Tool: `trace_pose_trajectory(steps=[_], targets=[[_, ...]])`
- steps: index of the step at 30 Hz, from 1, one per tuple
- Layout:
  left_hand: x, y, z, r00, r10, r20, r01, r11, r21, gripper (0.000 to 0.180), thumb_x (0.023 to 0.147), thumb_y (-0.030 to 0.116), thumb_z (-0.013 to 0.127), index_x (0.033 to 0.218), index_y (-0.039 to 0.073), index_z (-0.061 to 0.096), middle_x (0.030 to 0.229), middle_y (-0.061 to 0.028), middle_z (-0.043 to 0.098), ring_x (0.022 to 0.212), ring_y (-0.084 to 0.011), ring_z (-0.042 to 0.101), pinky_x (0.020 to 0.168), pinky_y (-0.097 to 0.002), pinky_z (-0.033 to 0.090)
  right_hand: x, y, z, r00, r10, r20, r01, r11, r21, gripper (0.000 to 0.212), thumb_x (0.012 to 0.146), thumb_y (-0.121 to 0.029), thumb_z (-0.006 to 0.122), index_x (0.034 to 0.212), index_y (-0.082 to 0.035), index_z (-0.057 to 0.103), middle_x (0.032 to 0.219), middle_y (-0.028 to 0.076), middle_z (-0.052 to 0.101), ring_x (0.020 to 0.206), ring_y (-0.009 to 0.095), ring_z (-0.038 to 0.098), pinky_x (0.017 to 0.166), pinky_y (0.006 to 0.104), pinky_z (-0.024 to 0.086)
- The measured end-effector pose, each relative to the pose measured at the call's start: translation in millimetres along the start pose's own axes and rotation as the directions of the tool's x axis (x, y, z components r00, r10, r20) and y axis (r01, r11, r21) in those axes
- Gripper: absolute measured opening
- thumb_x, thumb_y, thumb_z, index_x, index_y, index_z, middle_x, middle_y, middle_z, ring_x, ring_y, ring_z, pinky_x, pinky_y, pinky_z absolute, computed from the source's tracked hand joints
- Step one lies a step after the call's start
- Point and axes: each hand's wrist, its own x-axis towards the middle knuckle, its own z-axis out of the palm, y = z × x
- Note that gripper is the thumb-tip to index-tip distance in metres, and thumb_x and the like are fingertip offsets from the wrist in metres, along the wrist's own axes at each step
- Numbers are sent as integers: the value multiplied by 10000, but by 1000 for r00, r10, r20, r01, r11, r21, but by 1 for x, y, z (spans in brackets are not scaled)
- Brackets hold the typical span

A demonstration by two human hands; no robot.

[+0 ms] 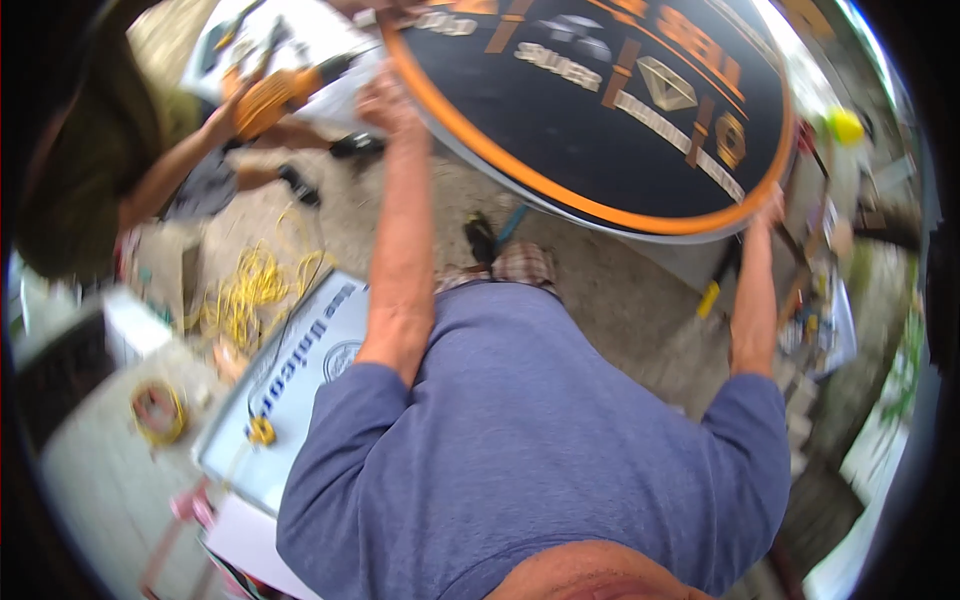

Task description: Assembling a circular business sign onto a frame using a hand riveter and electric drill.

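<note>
A large round sign (560,130), black with an orange border and pale lettering, is tilted in front of me. My left hand (388,100) is closed on its left edge. At its lower right edge, my right hand (768,208) grips the border, its fingers partly hidden and blurred. Left of the sign, another person's hand (225,120) holds an orange power tool (275,103) with a dark front end pointing toward the sign. One more hand (390,8), not mine, touches the sign's upper left edge.
A tangled yellow cord (255,290) lies on the concrete at left. Beside me is a pale blue lettered panel (290,400) with a small yellow roll (261,431) on it. A reel of yellow line (158,412) sits further left. A yellow-handled tool (710,297) is at right.
</note>
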Motion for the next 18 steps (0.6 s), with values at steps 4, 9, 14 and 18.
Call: trace_pose_trajectory(steps=[4,9,14,18], targets=[[16,-14,-2,961,-229,155,249,961,-123,114,885,-4,643,872,-47,748,867,-75,722,787,-148,672,668,-250,550,-2,3,1,981,104,-162,-60,965,254,400,935,-329,662,1144,6,722,1150,104,709,1015,214,649,906,355,516],[23,17,2,894,-415,170,389,906,164,308,961,220,620,966,-73,716,926,-125,727,805,-187,702,719,-312,607,-22,17,-89,969,110,222,-154,969,191,587,1025,-544,450,1391,-112,601,1211,95,705,1032,232,643,882,401,532],[17,27,11,935,-341,99,316,926,207,258,930,202,652,922,-50,708,886,-104,708,769,-177,674,692,-314,584,-80,71,-147,973,26,227,118,794,-596,1024,741,-818,625,1447,-83,524,1287,232,632,1235,409,576,1021,521,459],[19,21,15,944,-317,96,291,932,218,221,905,188,678,886,-31,702,853,-87,693,740,-168,652,671,-315,566,-123,105,-139,919,202,338,145,624,-768,1389,557,-913,679,1576,-70,253,1557,267,338,1426,458,340,1123,613,288]])
